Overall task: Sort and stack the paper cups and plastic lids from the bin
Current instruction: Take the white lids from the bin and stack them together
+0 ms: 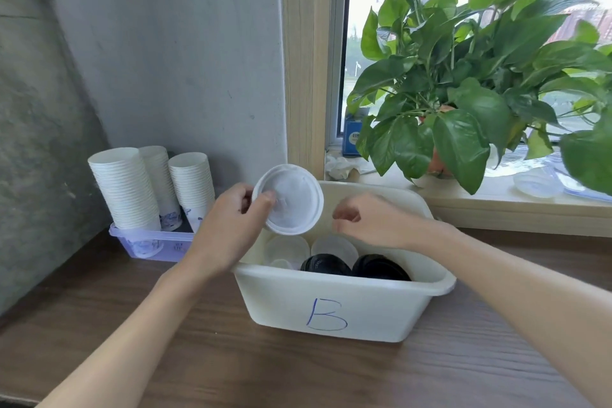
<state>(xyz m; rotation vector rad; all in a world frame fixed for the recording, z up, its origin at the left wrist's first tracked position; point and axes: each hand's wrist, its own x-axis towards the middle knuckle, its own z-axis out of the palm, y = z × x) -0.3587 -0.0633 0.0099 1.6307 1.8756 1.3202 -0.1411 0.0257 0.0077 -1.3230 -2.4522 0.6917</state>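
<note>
One white plastic lid [288, 199] is up in the centre of the frame, tilted toward the camera, pinched at its left rim by the left hand [228, 228] with the fingers [265, 200] closed on its edge. It hangs above the back left corner of the white bin [334, 305], the one with a blue "B" drawn on its front wall. Down inside sit white lids [286, 248] and two piles of black lids [381, 267]. Right hand [371, 220] hovers over the bin's middle, blurred, fingers curled loosely and holding nothing. Moving left: three tall stacks of paper cups [127, 189] stand in a clear tray [149, 243] against the grey wall [165, 43]. Everything rests on a dark wood-grain table [198, 358]. Upper right, a leafy potted plant [463, 76] fills the windowsill [496, 199], daylight behind it.
</note>
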